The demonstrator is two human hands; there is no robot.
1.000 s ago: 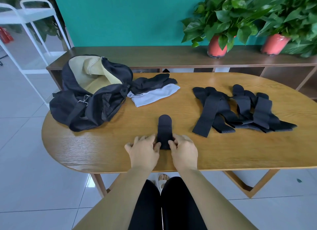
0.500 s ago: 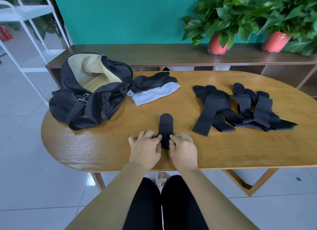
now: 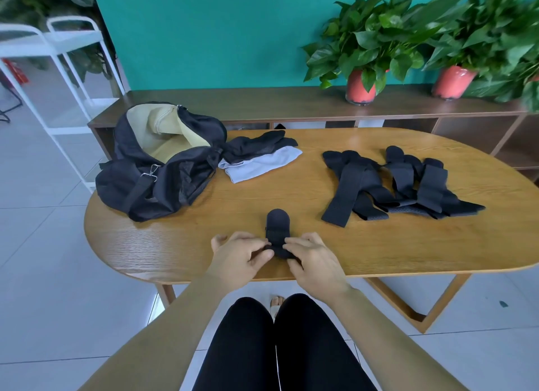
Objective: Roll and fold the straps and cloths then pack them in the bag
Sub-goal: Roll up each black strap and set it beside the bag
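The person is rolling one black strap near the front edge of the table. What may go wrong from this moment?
1. The left hand and right hand pinch the strap at its near end; if a grip slips, the roll may loosen.
2. It lies close to the table's front edge, so it might drop to the floor.
3. The other straps overlap in a pile; pulling one may drag others.

Bare desk is lying open down the middle — btwn the bag on the left and the strap pile on the right. Folded cloths are crowding the far lane just beside the bag.
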